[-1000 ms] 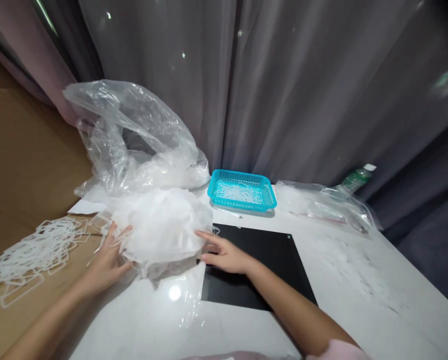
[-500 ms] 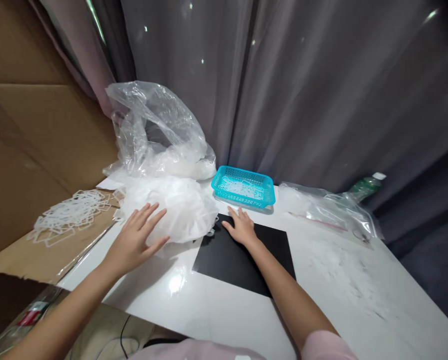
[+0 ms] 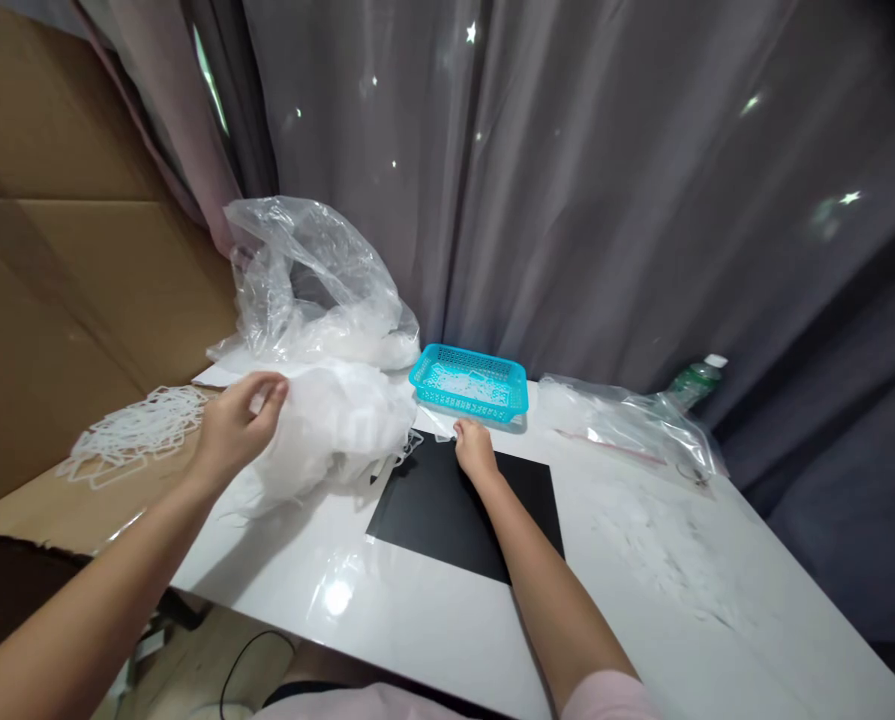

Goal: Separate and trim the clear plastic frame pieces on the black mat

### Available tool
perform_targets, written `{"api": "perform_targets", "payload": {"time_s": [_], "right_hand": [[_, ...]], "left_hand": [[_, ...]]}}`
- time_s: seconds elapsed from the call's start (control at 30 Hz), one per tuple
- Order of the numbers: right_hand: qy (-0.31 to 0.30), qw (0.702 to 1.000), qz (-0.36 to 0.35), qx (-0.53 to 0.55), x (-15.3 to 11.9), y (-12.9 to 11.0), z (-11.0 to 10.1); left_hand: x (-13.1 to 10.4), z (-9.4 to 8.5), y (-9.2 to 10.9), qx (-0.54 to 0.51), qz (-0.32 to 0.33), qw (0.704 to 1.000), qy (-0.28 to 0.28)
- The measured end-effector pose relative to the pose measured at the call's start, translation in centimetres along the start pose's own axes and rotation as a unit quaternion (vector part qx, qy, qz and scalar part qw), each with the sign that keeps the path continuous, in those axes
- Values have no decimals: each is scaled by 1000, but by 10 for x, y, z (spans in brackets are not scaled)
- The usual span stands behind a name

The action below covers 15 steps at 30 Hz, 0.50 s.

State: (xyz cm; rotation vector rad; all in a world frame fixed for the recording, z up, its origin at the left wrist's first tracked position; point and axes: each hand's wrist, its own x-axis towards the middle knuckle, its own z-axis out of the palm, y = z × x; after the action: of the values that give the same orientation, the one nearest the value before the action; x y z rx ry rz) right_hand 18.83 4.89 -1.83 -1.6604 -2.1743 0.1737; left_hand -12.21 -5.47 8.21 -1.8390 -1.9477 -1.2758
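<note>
My left hand (image 3: 243, 425) has its fingers closed at the left edge of a heap of thin white translucent material (image 3: 327, 425), pinching part of it. My right hand (image 3: 476, 447) is closed above the back edge of a black sheet (image 3: 462, 520); a small white piece shows beside its fingertips, too small to make out. Just behind that hand stands a blue perforated basket (image 3: 471, 385) with small white pieces inside. Some white loops stick out of the heap's right side over the sheet's corner.
White plastic frames (image 3: 136, 435) lie piled on cardboard (image 3: 49, 510) at the left. A large clear bag (image 3: 319, 270) stands behind the heap. Clear flat bags (image 3: 619, 430) and a green bottle (image 3: 696, 383) are at the back right of the white table (image 3: 417, 640).
Both hands have gone from spread fingers to closed. The left one has moved slightly left and up, with the white material drawn toward it. The whole view has shifted a little.
</note>
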Motion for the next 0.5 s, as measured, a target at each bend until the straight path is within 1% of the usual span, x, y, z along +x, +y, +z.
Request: {"api": "perform_targets", "payload": {"time_s": [0.07,0.1,0.17,0.23,0.3,0.37,0.43,0.5], "right_hand": [[12,1000,-1,6,3,2,-11],[15,1000,-4,7,5,2,-16],[12,1000,-14,8,8,0,-18],[-1,1000,-25,4,8,-4,-12],[-18,999,-34,-4,5,-9,1],[-29,999,-41,-14,1,-12,15],[-31,998,-48,-20,-2,-12,24],[-25,998,-53,-21,-2,-12,25]], "left_hand": [[16,-4,6,20,-6,999,25],[25,-6,9,23,-4,999,46],[46,-11,14,-7,7,996,91],[70,-16,19,-75,0,989,126],[93,-21,24,-139,-35,978,153],[110,-27,29,-207,-66,962,163],[120,-33,32,-263,-94,948,155],[122,-37,34,-295,-115,937,144]]}}
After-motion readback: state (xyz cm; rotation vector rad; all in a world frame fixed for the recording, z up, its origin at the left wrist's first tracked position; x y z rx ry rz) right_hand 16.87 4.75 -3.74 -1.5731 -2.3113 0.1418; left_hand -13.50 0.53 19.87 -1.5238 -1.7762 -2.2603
